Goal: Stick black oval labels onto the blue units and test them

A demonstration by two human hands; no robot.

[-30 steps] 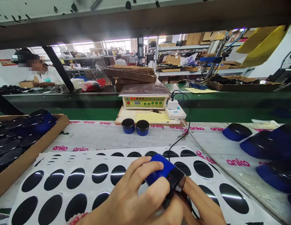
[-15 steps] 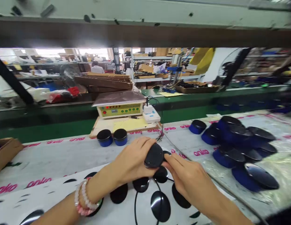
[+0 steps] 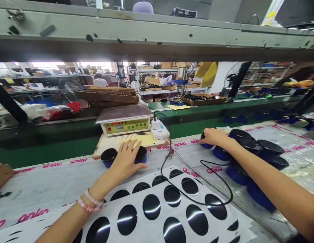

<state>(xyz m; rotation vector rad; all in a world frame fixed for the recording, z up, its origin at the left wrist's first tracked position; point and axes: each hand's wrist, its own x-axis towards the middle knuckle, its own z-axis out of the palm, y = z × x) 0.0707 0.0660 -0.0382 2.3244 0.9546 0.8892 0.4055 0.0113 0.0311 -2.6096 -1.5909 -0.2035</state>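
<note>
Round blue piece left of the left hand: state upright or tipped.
Upright: the blue piece sits flat on the bench, black top facing up.

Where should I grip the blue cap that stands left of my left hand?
Grip the blue cap by its blue side wall, coming from the left, probably with a pinch. It stands upright with its glossy black top up, so the wall is free on that side, and your left hand lies to its right.

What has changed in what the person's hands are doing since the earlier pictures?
Both hands let go of the blue, black-topped cylinder they held above the sheet of black ovals. The left hand moved forward onto two such cylinders; the right hand reached right to another. The control box stayed put.
</note>
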